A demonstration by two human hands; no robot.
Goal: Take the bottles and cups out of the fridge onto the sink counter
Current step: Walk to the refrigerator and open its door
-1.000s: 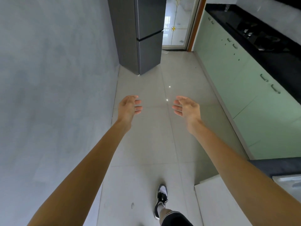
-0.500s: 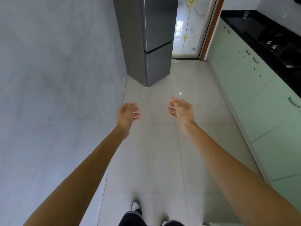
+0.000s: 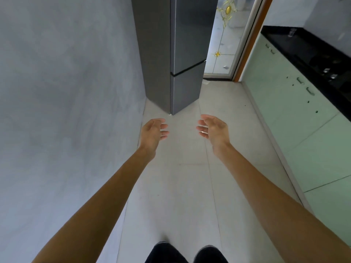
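A tall dark grey fridge (image 3: 187, 54) stands against the left wall ahead, both of its doors closed. Its contents are hidden, so no bottles or cups from inside show. My left hand (image 3: 153, 132) and my right hand (image 3: 213, 129) are stretched out in front of me over the floor, palms facing each other, fingers relaxed, holding nothing. Both hands are short of the fridge's lower corner. The black counter (image 3: 296, 48) runs along the right side, with a small clear glass (image 3: 292, 32) at its far end.
Pale green cabinets (image 3: 288, 111) with handles line the right under the counter. A grey wall (image 3: 66, 111) closes the left. A glass door with gold ornaments (image 3: 226, 40) and an orange frame is behind the fridge. Light floor tiles (image 3: 178, 186) stretch between.
I have walked toward the fridge, which is now larger and nearer. Both hands stay out front, empty, and a little closer together. The white object at lower right has left the view.
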